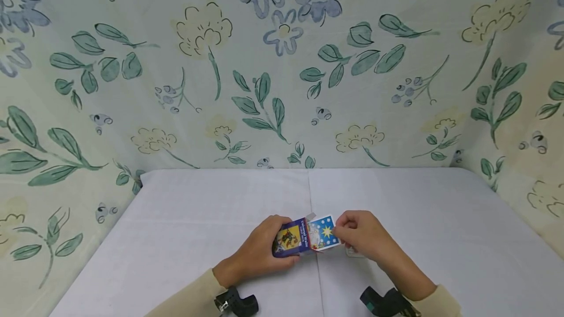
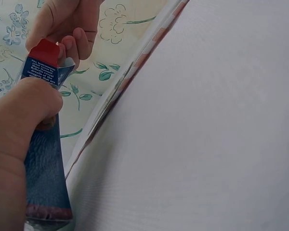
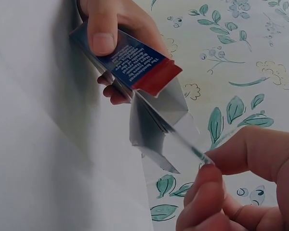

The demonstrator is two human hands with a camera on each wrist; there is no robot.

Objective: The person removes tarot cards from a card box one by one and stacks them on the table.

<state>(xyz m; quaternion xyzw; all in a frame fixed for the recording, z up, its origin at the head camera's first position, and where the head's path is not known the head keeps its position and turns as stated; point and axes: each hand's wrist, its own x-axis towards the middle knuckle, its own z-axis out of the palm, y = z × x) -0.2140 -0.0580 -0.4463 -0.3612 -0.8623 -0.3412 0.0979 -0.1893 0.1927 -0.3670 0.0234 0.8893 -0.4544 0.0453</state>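
Note:
My left hand (image 1: 257, 246) grips a dark blue tarot card box (image 1: 290, 239) with a picture on its front and "Universal Waite" along the top. In the right wrist view its flaps (image 3: 149, 134) hang open and the thumb lies along the box's narrow side. A card (image 1: 323, 233) with a blue, starry face sticks partway out of the open end. My right hand (image 1: 367, 236) pinches the card's outer edge between thumb and fingers. Below the right hand, partly hidden, a pale card (image 1: 354, 252) lies on the table.
The box is above a table (image 1: 198, 209) covered in white cloth with a crease down the middle. Floral fabric (image 1: 264, 87) hangs behind it and at both sides. Dark wrist mounts (image 1: 238, 302) sit by both sleeves.

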